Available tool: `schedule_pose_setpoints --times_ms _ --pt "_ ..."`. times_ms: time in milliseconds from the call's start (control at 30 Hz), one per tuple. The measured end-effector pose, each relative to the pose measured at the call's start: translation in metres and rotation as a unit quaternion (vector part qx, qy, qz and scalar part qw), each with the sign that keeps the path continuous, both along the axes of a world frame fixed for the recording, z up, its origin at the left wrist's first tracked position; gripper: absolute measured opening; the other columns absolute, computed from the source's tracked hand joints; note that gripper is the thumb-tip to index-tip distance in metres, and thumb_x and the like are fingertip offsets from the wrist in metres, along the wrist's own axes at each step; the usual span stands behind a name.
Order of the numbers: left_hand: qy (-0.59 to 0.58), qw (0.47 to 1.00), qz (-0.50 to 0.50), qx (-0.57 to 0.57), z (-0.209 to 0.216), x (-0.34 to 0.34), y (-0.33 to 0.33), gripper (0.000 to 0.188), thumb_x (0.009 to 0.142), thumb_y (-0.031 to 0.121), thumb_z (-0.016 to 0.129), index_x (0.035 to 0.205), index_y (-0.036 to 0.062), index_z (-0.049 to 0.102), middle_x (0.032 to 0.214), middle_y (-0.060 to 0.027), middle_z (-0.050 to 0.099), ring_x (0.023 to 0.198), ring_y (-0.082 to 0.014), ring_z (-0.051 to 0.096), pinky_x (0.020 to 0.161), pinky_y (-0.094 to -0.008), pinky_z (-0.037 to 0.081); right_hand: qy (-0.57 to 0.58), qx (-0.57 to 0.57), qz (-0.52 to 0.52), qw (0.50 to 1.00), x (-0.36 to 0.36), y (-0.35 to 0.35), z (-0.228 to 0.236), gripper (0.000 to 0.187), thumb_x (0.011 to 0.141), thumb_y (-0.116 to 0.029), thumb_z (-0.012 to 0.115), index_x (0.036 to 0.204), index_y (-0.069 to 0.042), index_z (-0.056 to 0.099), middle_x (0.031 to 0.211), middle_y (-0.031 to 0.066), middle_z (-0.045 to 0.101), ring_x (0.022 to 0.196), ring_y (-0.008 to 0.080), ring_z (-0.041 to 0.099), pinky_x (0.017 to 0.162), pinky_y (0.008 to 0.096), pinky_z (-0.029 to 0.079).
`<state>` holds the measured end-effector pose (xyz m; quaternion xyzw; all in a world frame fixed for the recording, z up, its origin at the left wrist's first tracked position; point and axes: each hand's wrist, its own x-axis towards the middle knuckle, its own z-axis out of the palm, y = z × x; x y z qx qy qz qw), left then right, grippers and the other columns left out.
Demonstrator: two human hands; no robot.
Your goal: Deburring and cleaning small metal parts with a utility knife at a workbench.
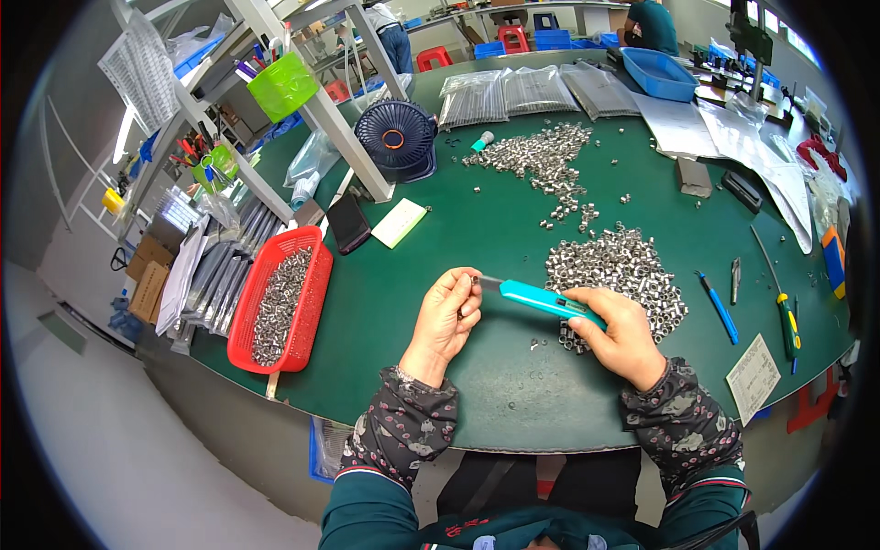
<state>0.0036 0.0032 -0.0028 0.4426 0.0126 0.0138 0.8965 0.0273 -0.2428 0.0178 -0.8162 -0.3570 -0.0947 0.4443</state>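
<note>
Teal knife [533, 297] met a pinched small piece [475, 280]

The left hand [442, 321] had its thumb and fingers closed on the small piece, mostly hidden, above the green table [486, 394]. The right hand [619, 332] gripped the knife, fingers wrapped closed round its handle, the blade [489, 283] pointing left to the left fingertips; whether it touched could not be told. A pile of metal rings [619, 270] lay just beyond the knife; a red basket [312, 316] stood left.
</note>
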Motion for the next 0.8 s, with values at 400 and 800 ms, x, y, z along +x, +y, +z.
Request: schedule_pose_setpoints --times_ms 400,800 --pt "0.004 1.0 0.01 -0.012 0.005 -0.0008 -0.002 0.016 0.091 0.017 0.049 0.098 0.0039 0.055 0.079 -0.0012 0.05 0.053 -0.0047 0.035 0.038 -0.0143 0.024 -0.003 0.025 0.008 1.0 0.0014 0.0001 -0.0031 0.027 0.078 -0.018 0.06 0.103 -0.006 0.058 0.082 0.0119 0.06 0.073 0.029 0.059 0.064 0.0362 0.046" --pt "0.013 0.999 0.022 0.034 0.0034 -0.0003 -0.0016 0.024 0.091 0.018 0.049 0.103 -0.001 0.056 0.079 -0.0007 0.048 0.054 -0.0035 0.037 0.039 -0.0144 0.026 0.025 0.018 0.016 0.999 0.0003 0.0003 -0.0014 0.026 0.078 -0.017 0.06 0.101 -0.006 0.059 0.08 0.0113 0.06 0.071 0.0279 0.059 0.063 0.0359 0.046"
